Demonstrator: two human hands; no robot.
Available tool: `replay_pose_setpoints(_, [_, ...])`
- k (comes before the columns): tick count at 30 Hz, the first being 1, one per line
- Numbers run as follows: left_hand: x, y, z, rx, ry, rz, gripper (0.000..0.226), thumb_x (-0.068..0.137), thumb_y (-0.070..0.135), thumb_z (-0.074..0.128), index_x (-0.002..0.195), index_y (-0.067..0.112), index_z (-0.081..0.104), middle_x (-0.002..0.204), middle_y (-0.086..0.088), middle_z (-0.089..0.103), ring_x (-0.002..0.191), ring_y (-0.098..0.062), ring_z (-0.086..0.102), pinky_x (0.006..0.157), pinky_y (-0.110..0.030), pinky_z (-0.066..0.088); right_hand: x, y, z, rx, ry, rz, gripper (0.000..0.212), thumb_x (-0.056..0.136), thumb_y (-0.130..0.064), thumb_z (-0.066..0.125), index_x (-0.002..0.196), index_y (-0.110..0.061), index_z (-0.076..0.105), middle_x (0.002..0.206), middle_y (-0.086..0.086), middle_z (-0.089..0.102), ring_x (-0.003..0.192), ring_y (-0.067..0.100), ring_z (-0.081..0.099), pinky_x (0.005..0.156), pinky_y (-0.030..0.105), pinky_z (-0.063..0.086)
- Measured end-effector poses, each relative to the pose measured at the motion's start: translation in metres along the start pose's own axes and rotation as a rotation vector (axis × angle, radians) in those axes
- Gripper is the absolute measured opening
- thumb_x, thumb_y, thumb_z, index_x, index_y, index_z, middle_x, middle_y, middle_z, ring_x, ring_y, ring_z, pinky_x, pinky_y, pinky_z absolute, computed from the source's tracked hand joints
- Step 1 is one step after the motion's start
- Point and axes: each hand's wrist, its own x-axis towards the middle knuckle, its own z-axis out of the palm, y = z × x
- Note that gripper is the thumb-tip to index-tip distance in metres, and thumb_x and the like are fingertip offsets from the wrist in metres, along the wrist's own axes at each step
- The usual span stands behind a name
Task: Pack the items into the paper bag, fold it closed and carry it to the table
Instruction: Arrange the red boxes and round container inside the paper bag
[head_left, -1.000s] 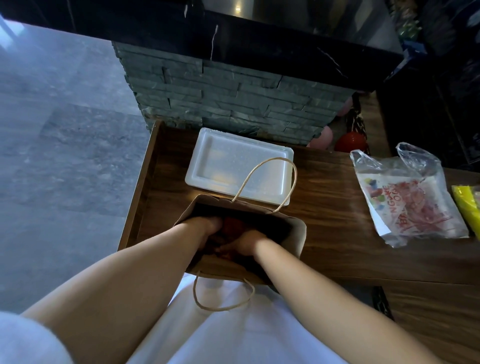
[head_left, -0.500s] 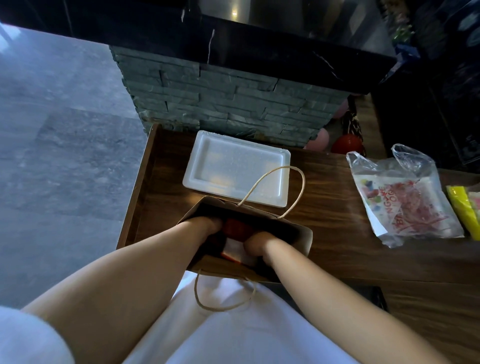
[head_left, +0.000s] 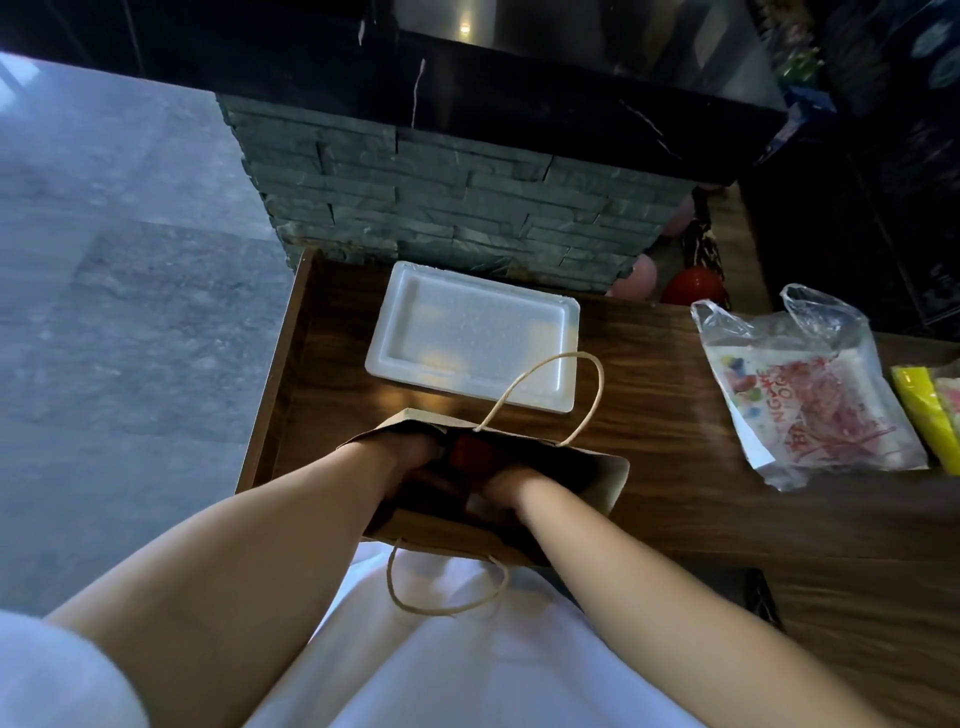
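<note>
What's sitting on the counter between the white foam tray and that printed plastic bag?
Nothing: in the head view, bare wood counter lies between the foam tray and the plastic bag.

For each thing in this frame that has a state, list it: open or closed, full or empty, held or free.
Paper bag: upright, open, not folded, both hands inside.
Left hand: inside the bag, grip hidden.
Right hand: inside the bag, grip hidden.
Red item: already in the bag.
Foam tray: empty, lying flat.
Plastic bag: lying flat, holds printed packets, untouched.
Yellow packet: on the counter, unpacked.
</note>
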Motion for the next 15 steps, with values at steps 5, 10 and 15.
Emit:
replay_pose_setpoints(5, [-0.01,0.009,0.004,0.025,0.017,0.03,0.03,0.077,0.037,0.064,0.096,0.016,0.074,0.096,-0.016,0.076,0.09,-0.033,0.073,0.087,-0.048,0.057,0.006,0.007,0.008,0.027,-0.068,0.035,0.042,0.091,-0.022,0.061,0.129,-0.004,0.057,0.136,0.015,0.056,0.125,0.029,0.053,0.102,0.033,0.043])
replay_pose_setpoints(10, [-0.007,0.009,0.001,0.121,0.108,0.079,0.041,0.084,0.034,0.06,0.118,0.013,0.067,0.116,-0.016,0.068,0.11,-0.032,0.062,0.105,-0.046,0.045,0.002,0.007,0.005,0.421,0.006,0.113,0.038,0.091,-0.022,0.062,0.125,-0.005,0.059,0.128,0.014,0.06,0.117,0.026,0.056,0.083,0.029,0.045])
replay_pose_setpoints(15, [-0.005,0.008,0.005,0.057,0.085,0.076,0.054,0.082,0.041,0.063,0.125,0.008,0.061,0.104,-0.018,0.069,0.08,-0.026,0.063,0.084,-0.035,0.049,-0.003,0.009,-0.005,0.582,-0.012,0.177,0.013,0.092,-0.004,0.052,0.088,-0.006,0.064,0.088,0.017,0.06,0.077,0.025,0.056,0.074,0.035,0.047])
